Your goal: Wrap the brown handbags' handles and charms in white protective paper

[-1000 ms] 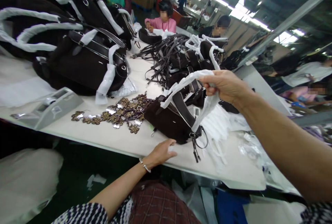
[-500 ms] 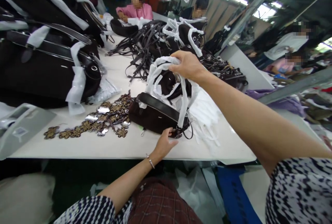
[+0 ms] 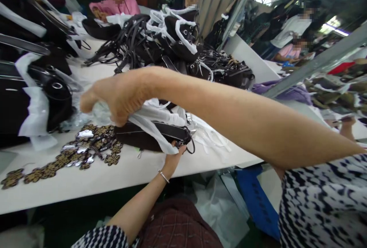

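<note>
A dark brown handbag point(image 3: 140, 139) with a black top panel lies near the table's front edge. Its white-wrapped handles point(image 3: 153, 131) slant down across its front. My left hand point(image 3: 172, 159) grips the bag's right end by the zip; some of its fingertips are hidden. Stretched out over the bag's far left, my right hand point(image 3: 110, 93) has thumb and fingers apart, slightly blurred. Beneath and beyond it lies a heap of clear plastic packets point(image 3: 100, 113), partly hidden by the hand. Leopard-patterned flower tags point(image 3: 57, 163) spread over the table just left of the bag.
Large dark bags point(image 3: 20, 102) are stacked at the left. Black straps point(image 3: 129, 41) and more wrapped bags point(image 3: 183, 35) pile up at the back. White strips point(image 3: 212, 139) lie right of the handbag. A metal post point(image 3: 321, 68) slants across the right. Co-workers sit beyond the table.
My right hand has let go of the wrapped handles and swung left; the handles have dropped onto the bag. My left hand stays at the bag's right end. The view has shifted right.
</note>
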{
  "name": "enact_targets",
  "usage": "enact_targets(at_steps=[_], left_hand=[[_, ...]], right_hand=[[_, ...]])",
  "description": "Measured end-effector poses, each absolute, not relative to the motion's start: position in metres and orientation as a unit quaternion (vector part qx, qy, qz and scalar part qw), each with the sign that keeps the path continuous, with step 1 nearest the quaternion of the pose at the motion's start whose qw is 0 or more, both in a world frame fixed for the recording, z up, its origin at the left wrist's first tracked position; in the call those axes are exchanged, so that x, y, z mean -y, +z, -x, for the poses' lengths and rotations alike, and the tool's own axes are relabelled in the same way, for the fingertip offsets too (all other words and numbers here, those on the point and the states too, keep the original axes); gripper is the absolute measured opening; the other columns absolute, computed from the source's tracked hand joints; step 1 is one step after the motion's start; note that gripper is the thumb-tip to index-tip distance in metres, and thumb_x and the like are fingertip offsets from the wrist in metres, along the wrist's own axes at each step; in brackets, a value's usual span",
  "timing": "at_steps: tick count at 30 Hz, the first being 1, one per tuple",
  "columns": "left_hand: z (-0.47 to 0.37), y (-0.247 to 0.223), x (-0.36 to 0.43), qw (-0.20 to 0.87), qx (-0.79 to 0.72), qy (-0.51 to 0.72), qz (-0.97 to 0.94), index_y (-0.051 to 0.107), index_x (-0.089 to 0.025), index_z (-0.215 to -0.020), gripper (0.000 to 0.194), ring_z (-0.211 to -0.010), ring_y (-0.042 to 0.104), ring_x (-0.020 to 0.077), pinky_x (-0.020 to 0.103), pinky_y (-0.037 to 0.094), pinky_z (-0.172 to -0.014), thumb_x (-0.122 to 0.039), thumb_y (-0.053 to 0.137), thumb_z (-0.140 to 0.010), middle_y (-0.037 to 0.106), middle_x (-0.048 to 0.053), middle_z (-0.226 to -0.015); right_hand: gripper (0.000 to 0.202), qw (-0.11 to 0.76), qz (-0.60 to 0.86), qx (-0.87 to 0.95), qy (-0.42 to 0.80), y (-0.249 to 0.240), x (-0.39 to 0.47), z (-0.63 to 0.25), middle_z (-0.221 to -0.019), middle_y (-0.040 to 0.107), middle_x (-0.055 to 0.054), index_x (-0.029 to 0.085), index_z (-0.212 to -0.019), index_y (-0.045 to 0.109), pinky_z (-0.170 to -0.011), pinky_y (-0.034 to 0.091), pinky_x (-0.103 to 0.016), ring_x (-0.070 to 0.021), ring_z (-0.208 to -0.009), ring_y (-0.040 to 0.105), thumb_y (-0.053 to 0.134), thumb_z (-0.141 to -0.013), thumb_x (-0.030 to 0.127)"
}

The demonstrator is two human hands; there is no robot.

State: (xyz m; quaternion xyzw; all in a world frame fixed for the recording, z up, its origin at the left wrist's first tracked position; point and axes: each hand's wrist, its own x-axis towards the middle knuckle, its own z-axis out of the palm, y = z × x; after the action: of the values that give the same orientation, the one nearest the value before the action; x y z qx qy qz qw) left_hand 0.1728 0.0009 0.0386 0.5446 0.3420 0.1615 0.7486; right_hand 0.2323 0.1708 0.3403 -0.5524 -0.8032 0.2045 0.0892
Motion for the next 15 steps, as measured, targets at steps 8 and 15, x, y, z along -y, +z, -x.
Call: enact_targets(at_steps=[8, 15], left_hand=[[-0.155, 0.057, -0.007, 0.82, -0.304, 0.094, -0.475, 0.059, -0.016, -0.085, 0.023, -0.069, 0.064, 0.0153, 0.025, 0.049, -0.061, -0.029, 0.072, -0.072, 0.07, 0.004, -0.083], [-0.15, 0.071, -0.012, 0.852, -0.33, 0.143, -0.379, 0.059, -0.017, -0.089, 0.024, -0.09, 0.069, 0.0187, 0.026, 0.05, -0.082, -0.027, 0.076, -0.075, 0.074, 0.007, -0.093]], right_hand=[[0.055, 0.285, 0.75, 0.587, -0.11, 0.384, -0.136, -0.402, -0.121, 0.064, -0.004, 0.014, -0.134, 0.043, -0.106, 0.041, -0.041, -0.0184, -0.112, 0.057, 0.06, -0.081, 0.016], [0.029, 0.242, 0.806, 0.341, 0.42, 0.223, 0.061, -0.448, -0.08, 0.071, -0.007, 0.014, -0.092, 0.065, -0.066, 0.055, -0.035, -0.0174, -0.064, 0.065, 0.069, -0.078, 0.04]])
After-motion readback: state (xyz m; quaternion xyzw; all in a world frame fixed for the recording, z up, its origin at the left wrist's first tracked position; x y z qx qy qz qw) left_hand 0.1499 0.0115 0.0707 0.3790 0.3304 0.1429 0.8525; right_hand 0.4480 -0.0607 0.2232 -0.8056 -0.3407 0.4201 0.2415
